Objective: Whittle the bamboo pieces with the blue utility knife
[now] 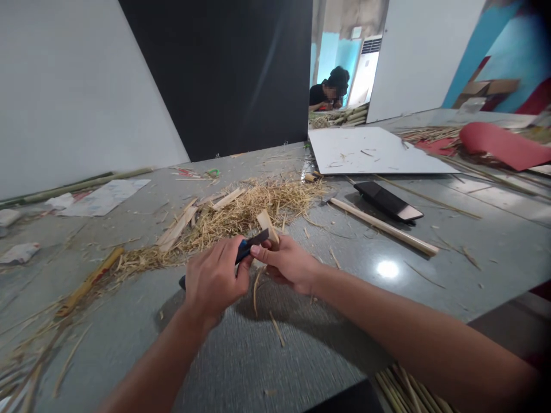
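Observation:
My left hand (pixel 217 275) is wrapped round the dark handle of a utility knife (pixel 257 238), whose blade points up and to the right. The blade lies against a short, pale strip of bamboo (pixel 267 225). That strip is pinched in my right hand (pixel 286 261), its flat end sticking up past the fingers. My right thumb touches or nearly touches the knife near the blade. Just beyond both hands spreads a heap of straw-coloured shavings (pixel 253 209) with a few flat wood pieces on it.
A long pale stick (pixel 383 226) and a black phone-like slab (pixel 387 202) lie to the right. Farther back is a white board (pixel 374 150). At left are a yellow tool (pixel 90 281) and paper (pixel 105 198). A person (pixel 330 90) bends over behind the dark panel (pixel 241 74).

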Demonstrator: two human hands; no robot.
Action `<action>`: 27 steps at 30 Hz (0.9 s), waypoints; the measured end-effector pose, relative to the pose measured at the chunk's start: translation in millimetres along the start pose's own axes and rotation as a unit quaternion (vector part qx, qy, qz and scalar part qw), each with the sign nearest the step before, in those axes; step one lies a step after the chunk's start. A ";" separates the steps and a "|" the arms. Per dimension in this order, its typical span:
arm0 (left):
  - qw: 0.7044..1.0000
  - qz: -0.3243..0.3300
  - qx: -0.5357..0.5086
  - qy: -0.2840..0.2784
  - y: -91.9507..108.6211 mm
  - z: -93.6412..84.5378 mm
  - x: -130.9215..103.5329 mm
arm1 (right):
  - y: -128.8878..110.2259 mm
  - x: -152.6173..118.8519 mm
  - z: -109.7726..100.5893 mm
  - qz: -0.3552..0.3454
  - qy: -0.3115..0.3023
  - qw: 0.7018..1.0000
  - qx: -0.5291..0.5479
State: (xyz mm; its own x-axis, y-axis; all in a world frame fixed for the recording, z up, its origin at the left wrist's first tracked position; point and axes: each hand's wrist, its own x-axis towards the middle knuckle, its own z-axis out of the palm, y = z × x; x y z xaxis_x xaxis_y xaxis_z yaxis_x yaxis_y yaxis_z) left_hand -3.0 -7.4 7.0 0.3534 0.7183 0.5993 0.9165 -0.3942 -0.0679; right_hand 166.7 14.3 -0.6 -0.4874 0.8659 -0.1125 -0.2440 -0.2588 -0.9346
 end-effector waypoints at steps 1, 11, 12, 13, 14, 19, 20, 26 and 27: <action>1.000 -0.005 -0.021 -0.011 -1.2 0.2 -0.1 | 0.6 0.7 -0.4 -0.018 0.002 1.000 -0.011; 0.979 0.012 -0.117 -0.165 -4.2 -2.5 2.2 | 4.2 2.9 -6.7 -0.103 -0.032 0.988 -0.109; 0.978 0.009 -0.117 -0.170 -3.5 -3.1 2.6 | 4.3 2.4 -6.3 -0.107 -0.036 0.986 -0.126; 0.978 0.007 -0.116 -0.172 -2.8 -3.4 2.8 | 4.4 2.1 -5.9 -0.113 -0.036 0.982 -0.144; 0.978 0.003 -0.115 -0.174 -2.3 -3.5 3.0 | 4.6 1.9 -5.7 -0.121 -0.033 0.979 -0.161; 0.979 -0.018 -0.103 -0.177 -0.7 -3.8 3.2 | 4.8 2.5 -7.3 -0.179 0.010 0.940 -0.291; 0.978 -0.022 -0.102 -0.179 -0.3 -4.5 3.1 | 4.8 2.5 -7.9 -0.180 0.027 0.929 -0.321; 0.974 -0.038 -0.143 -0.173 -0.1 -4.9 1.7 | 7.5 2.3 -10.2 -0.177 0.091 0.903 -0.381; 0.971 -0.040 -0.160 -0.172 -0.8 -3.7 1.5 | 8.3 2.8 -10.4 -0.179 0.085 0.906 -0.373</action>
State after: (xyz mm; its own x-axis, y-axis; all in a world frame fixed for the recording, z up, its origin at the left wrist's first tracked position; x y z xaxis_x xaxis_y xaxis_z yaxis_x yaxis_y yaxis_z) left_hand -3.9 -8.1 10.9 0.3761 0.8808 0.2875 0.8572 -0.4486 0.2528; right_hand 172.0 19.1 -12.2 -0.3373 0.9070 0.2521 0.3050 0.3587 -0.8822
